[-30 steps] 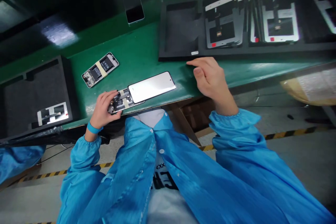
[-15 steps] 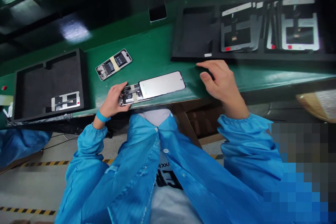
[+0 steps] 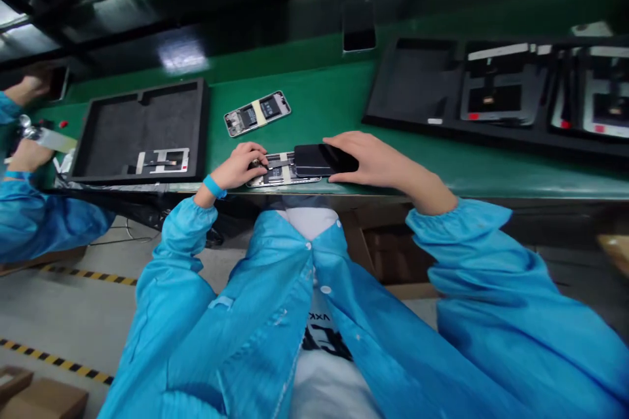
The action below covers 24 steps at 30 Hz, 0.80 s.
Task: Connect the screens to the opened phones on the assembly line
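Observation:
An opened phone (image 3: 275,175) with its inner parts and a strip of tape showing lies near the bench's front edge. My left hand (image 3: 240,165) has thumb and bent fingers on its left end. Over its right part is a phone screen (image 3: 314,161), its face now dark. My right hand (image 3: 366,156) grips that screen by its right end, thumb on the near edge and fingers on the far edge. Behind them lies a second opened phone (image 3: 257,114) with tape across it, touched by neither hand.
On the left, a black foam tray (image 3: 201,124) holds one screen part (image 3: 164,161). Another black tray (image 3: 413,119) on the right has several screen parts. A dark phone (image 3: 358,29) lies at the back. A co-worker's hands (image 3: 30,154) are at far left.
My right hand has come left and taken hold of the screen, which has turned from white to dark. My left fingers have shifted onto the opened phone's end. The view has swung left.

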Motion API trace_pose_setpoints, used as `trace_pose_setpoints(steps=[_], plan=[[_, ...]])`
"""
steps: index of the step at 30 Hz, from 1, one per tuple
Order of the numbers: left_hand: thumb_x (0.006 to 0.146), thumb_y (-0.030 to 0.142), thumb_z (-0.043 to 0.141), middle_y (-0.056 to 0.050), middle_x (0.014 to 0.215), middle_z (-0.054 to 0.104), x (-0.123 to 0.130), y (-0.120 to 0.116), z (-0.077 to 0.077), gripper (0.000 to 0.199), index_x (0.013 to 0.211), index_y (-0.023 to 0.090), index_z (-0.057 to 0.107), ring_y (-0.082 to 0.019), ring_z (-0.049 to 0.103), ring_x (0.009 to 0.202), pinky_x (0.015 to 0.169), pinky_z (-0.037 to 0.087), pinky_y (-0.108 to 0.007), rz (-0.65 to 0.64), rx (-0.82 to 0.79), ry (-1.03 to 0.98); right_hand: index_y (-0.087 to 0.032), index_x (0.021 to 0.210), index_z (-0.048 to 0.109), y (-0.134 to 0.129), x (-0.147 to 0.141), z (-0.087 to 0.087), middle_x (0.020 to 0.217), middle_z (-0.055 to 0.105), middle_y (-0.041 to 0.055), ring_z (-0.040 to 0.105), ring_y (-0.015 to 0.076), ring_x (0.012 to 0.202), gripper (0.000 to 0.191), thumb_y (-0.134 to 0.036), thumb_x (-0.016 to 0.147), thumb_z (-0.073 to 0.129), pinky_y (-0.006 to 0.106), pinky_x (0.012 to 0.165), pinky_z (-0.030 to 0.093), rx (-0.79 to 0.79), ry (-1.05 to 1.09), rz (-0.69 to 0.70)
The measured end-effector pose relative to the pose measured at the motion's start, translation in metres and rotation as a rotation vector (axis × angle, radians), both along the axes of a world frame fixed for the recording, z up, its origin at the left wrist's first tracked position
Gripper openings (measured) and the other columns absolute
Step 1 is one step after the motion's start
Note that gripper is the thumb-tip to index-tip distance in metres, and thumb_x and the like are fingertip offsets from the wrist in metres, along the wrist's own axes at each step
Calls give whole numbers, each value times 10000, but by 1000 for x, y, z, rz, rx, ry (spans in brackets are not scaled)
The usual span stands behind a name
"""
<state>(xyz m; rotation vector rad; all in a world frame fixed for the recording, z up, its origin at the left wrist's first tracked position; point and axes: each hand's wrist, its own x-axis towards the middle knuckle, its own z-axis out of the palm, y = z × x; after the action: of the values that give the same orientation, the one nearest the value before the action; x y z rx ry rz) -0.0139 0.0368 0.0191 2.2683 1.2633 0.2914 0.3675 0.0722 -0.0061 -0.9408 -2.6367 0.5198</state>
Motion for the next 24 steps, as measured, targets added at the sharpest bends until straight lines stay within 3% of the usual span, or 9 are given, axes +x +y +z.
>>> trace_pose_setpoints(steps=[4, 10, 15, 17, 19, 22, 24], plan=[[955, 339, 692, -117, 1357, 654, 4, 24, 8, 171, 957, 215, 809, -336, 515, 1350, 1200, 341, -534, -102, -97, 99, -136, 1574, 577, 1, -2, -1, 1453, 686, 230, 654, 441, 1335, 946, -809, 910, 621, 622, 1125, 544, 5, 27, -14], [880, 281, 720, -114, 1393, 631, 13, 44, 12, 117, 889, 202, 805, -330, 490, 1349, 1170, 323, -473, -210, -159, 145, -174, 1538, 623, -7, -5, 3, 1410, 714, 228, 699, 426, 1273, 869, -746, 886, 683, 593, 1088, 589, -62, 91, -156], [826, 250, 756, -114, 1367, 667, 15, 61, 15, 64, 812, 191, 777, -313, 543, 1308, 1137, 390, -428, -280, -216, 144, -308, 1435, 723, -14, -16, 18, 1415, 736, 159, 705, 422, 1295, 784, -742, 786, 798, 601, 1144, 555, -185, 263, -234], [795, 262, 819, -124, 1409, 667, 13, 61, 25, 87, 835, 190, 788, -327, 559, 1352, 1170, 417, -421, -286, -249, 56, -356, 1346, 776, -16, -23, 27, 1407, 749, 123, 699, 415, 1314, 776, -750, 686, 881, 589, 1172, 535, -323, 367, -288], [767, 309, 904, -124, 1499, 634, 13, 49, 40, 308, 1040, 198, 813, -341, 536, 1455, 1213, 433, -413, -251, -241, -142, -365, 1189, 835, -18, -34, 37, 1314, 794, 105, 747, 393, 1218, 729, -772, 592, 929, 552, 1121, 576, -537, 481, -351], [776, 469, 960, -88, 1601, 559, 16, 14, 64, 748, 1432, 250, 676, -341, 504, 1543, 1179, 485, -430, -69, -155, -472, -286, 912, 857, -24, -63, 55, 993, 841, 118, 799, 319, 860, 657, -844, 568, 898, 439, 802, 674, -969, 568, -333], [800, 587, 926, -81, 1527, 614, 14, -11, 72, 780, 1454, 263, 653, -344, 585, 1470, 1117, 532, -446, 59, -87, -591, -234, 867, 842, -31, -92, 66, 875, 822, 123, 776, 284, 723, 690, -863, 585, 878, 370, 614, 641, -1241, 537, -248]])
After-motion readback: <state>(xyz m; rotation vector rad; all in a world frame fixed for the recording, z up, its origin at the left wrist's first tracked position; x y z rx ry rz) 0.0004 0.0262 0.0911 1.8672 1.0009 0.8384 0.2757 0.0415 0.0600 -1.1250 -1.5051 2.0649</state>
